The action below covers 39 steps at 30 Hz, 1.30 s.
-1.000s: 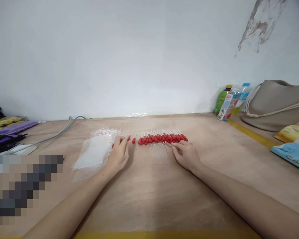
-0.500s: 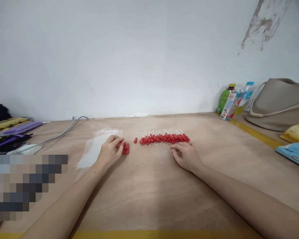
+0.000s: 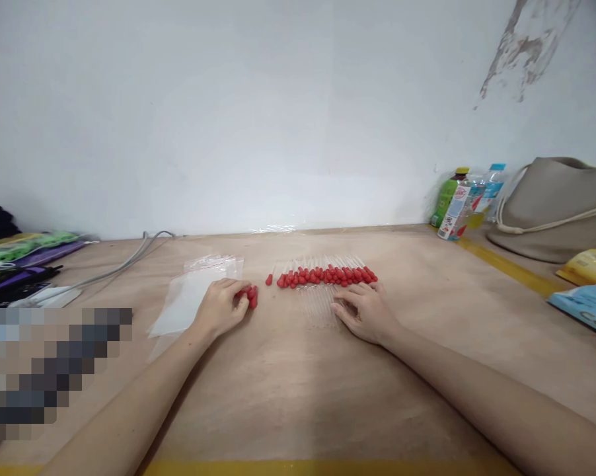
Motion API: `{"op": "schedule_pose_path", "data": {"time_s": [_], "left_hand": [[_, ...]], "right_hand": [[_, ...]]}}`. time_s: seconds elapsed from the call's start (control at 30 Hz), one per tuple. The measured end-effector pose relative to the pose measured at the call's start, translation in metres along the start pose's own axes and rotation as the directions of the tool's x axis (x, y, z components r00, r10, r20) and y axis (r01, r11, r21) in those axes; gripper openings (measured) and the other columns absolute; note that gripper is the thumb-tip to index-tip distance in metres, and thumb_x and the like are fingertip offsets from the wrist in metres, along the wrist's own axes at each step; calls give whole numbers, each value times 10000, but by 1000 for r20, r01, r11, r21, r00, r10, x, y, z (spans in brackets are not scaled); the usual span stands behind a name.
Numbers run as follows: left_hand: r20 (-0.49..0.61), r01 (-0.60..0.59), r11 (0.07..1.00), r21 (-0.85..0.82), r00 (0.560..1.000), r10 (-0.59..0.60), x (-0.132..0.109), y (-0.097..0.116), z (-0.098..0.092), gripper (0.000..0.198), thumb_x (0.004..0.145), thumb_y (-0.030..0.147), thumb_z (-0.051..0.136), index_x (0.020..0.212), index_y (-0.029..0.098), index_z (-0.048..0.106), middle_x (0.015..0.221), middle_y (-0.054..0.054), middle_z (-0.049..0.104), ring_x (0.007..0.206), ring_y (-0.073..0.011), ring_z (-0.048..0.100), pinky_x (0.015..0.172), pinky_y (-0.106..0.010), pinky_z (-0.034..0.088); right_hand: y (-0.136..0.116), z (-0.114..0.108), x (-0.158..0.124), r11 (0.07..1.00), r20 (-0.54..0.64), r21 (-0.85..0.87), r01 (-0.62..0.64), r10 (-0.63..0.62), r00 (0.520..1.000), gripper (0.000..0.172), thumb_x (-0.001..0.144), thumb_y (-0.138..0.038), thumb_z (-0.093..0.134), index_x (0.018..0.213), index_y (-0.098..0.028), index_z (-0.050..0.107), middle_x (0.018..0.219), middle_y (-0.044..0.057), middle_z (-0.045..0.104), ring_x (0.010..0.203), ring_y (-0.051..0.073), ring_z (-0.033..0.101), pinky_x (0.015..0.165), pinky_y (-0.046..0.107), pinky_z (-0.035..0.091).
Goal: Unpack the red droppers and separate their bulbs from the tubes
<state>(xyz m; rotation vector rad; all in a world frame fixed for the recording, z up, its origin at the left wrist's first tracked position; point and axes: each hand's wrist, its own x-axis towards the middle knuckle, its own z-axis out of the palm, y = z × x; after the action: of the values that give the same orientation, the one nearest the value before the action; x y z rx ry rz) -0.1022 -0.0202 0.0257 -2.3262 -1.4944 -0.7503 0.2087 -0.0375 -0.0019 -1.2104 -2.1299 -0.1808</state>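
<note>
My left hand (image 3: 223, 307) rests left of centre, its fingers curled against a small pile of red rubber bulbs (image 3: 253, 296) and partly hiding it. Thumb and forefinger close on a bulb at the pile's edge. Clear thin tubes (image 3: 318, 307) lie side by side at the middle of the table. Over their right end is my right hand (image 3: 365, 309), thumb and forefinger apart at the tubes. Behind them runs a row of droppers (image 3: 322, 275), red bulbs toward me and clear tubes pointing away. One dropper (image 3: 269, 279) lies apart at the row's left.
Clear plastic zip bags (image 3: 179, 301) lie beside my left hand. A grey cable (image 3: 134, 254) crosses the table at left, near colourful packs (image 3: 35, 251). Bottles (image 3: 454, 208), a grey-beige bag (image 3: 556, 205) and a blue-and-yellow packet (image 3: 585, 304) stand or lie at right.
My left hand has moved slightly down, its fingers lower over the red bulbs. My right hand has shifted a little left over the clear tubes, thumb and forefinger spreading. The dropper row looks unchanged.
</note>
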Motion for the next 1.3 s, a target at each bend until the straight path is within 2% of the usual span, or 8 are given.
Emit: {"op": "schedule_pose_path", "data": {"time_s": [0.2, 0.4, 0.6, 0.8, 1.03, 1.13, 1.23, 1.3], "left_hand": [[-44, 71, 995, -75, 996, -74, -2, -2, 3, 299, 733, 229, 451, 984, 169, 602, 888, -51, 657, 858, -207, 576, 821, -355, 439], [-130, 49, 999, -5, 990, -49, 4, 12, -1, 230, 777, 263, 438, 893, 187, 622, 933, -63, 621, 937, -211, 530, 869, -378, 378], [0, 169, 963, 208, 985, -173, 33, 23, 8, 257, 744, 386, 477, 735, 203, 657, 1086, -131, 547, 1080, -293, 422, 889, -495, 280], [180, 262, 919, 294, 930, -322, 66, 26, 24, 321, 708, 415, 471, 663, 161, 663, 1092, -185, 534, 1094, -345, 382, 882, -538, 234], [120, 364, 906, 217, 911, -395, 67, 35, 18, 282, 700, 370, 495, 617, 152, 653, 1084, -186, 533, 1087, -355, 382, 839, -516, 288], [-35, 327, 932, 156, 945, -326, 55, 39, 6, 270, 720, 349, 499, 587, 155, 631, 1109, -184, 517, 1099, -351, 375, 833, -525, 293], [-179, 141, 984, 106, 976, -121, 35, 49, 0, 203, 745, 288, 496, 619, 165, 595, 1099, -142, 531, 1084, -308, 409, 851, -499, 305], [-198, -6, 999, 48, 980, 15, 19, 58, 1, 153, 765, 248, 481, 672, 170, 573, 1037, -111, 564, 1026, -264, 464, 846, -451, 338]], "right_hand": [[-1, -1, 0, 1000, 21, -5, 2, -2, 1000, 210, 796, -372, 506, 876, -224, 631, 794, 24, 635, 775, 168, 528, 790, 346, 262], [0, -2, 0, 1000, 1, -7, 3, -3, 1000, 240, 790, -398, 511, 899, -220, 628, 813, 31, 634, 786, 170, 538, 778, 341, 275], [4, 0, 2, 998, -14, -5, -64, 64, 998, 208, 811, -342, 484, 875, -216, 636, 807, 36, 632, 799, 175, 549, 770, 332, 291], [7, 3, 3, 989, -22, -4, -146, 146, 989, 248, 858, -265, 402, 786, -213, 634, 791, 23, 637, 797, 163, 548, 737, 317, 285], [6, 3, 3, 986, -10, 48, -159, 160, 987, 223, 843, -268, 418, 820, -213, 633, 770, 20, 665, 743, 172, 547, 738, 335, 287], [7, 3, 3, 990, 15, 103, -100, 99, 995, 216, 835, -253, 426, 904, -206, 625, 818, 32, 668, 754, 172, 546, 748, 341, 303], [7, 2, 4, 987, 40, 144, -74, 69, 997, 218, 833, -247, 428, 934, -200, 616, 800, 30, 660, 749, 164, 547, 746, 336, 323], [7, 2, 4, 984, 41, 158, -79, 73, 996, 220, 832, -256, 433, 942, -197, 614, 740, 25, 648, 725, 163, 547, 734, 331, 340]]}}
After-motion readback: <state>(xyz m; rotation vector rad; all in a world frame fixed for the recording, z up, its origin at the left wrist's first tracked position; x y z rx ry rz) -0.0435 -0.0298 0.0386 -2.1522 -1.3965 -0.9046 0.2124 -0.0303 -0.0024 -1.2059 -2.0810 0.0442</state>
